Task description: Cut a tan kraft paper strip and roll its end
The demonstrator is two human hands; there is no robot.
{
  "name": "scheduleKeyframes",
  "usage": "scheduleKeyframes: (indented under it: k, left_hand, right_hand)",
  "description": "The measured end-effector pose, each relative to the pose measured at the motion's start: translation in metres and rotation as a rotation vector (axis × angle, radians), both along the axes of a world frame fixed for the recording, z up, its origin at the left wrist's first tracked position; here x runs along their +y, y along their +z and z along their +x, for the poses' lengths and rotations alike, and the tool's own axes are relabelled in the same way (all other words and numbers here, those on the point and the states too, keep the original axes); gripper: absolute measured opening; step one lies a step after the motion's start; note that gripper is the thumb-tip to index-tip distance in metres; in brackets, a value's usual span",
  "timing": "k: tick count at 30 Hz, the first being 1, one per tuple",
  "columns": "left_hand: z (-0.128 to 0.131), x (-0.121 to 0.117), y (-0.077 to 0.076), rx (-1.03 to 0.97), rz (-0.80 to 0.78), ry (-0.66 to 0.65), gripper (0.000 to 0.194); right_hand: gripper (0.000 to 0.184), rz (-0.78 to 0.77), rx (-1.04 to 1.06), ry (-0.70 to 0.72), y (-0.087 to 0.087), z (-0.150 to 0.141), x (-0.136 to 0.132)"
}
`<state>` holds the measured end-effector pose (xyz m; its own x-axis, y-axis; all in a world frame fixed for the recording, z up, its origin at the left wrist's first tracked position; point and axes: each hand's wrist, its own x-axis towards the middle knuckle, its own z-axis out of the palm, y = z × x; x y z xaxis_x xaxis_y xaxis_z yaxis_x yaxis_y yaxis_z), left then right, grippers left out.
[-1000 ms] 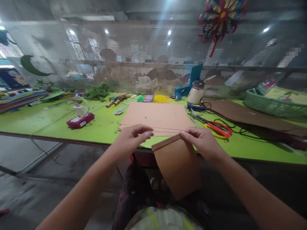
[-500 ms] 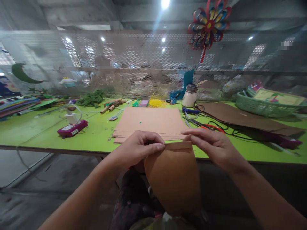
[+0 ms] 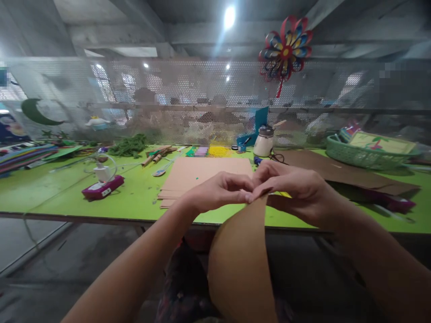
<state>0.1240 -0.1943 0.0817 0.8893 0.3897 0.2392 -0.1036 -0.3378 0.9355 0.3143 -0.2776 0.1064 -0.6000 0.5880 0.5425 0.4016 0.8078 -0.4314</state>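
A brown sheet of paper (image 3: 240, 260) hangs curved in front of the table edge, its upper edge pinched between both hands. My left hand (image 3: 218, 193) is closed on that edge, thumb against the paper. Right beside it, my right hand (image 3: 296, 190) grips the same edge, with its fingertips almost meeting the left ones. The fold along the top of the sheet is mostly hidden by the fingers. Behind the hands lies a stack of light brown paper sheets (image 3: 208, 170) on the green table (image 3: 134, 197).
On the left sits a purple power strip (image 3: 104, 187) with a white plug. Toward the back are green foliage (image 3: 129, 146), a cream jar (image 3: 264, 142) and a blue-handled tool (image 3: 258, 160). Large dark brown sheets (image 3: 353, 172) and a green basket (image 3: 370, 154) occupy the right side.
My left hand has taken hold of the paper's top edge. Both hands have come together there, and the sheet has turned and bowed. The right hand now covers the scissors.
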Motion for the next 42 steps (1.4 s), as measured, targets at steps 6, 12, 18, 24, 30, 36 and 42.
scheduleKeyframes:
  k: [6, 12, 18, 24, 30, 36, 42]
  left_hand:
    - [-0.009, -0.006, 0.003, -0.01, 0.093, 0.42, 0.032]
    - [-0.011, -0.013, -0.005, 0.17, 0.393, 0.524, 0.024]
    - [-0.013, -0.012, -0.019, 0.169, 0.54, 0.635, 0.015]
    - [-0.022, -0.005, -0.026, 0.148, 0.569, 0.623, 0.014]
    - [-0.02, -0.005, -0.026, 0.149, 0.62, 0.535, 0.017]
    - [-0.012, -0.008, -0.019, 0.102, 0.609, 0.502, 0.018]
    - [-0.022, -0.024, -0.016, -0.042, 0.441, 0.541, 0.015]
  right_hand:
    - [0.019, 0.02, -0.244, -0.206, -0.012, 0.005, 0.02]
    - [0.021, -0.053, -0.281, -0.187, -0.023, -0.007, 0.038]
    - [0.017, -0.164, -0.148, -0.217, -0.034, 0.0, 0.039]
    - [0.018, -0.033, -0.119, -0.252, -0.043, 0.009, 0.036]
    - [0.022, 0.106, -0.163, -0.273, -0.049, 0.001, 0.037]
    - [0.019, 0.107, -0.083, -0.257, -0.041, 0.003, 0.031]
    - [0.016, -0.059, 0.114, -0.267, -0.025, 0.008, 0.011]
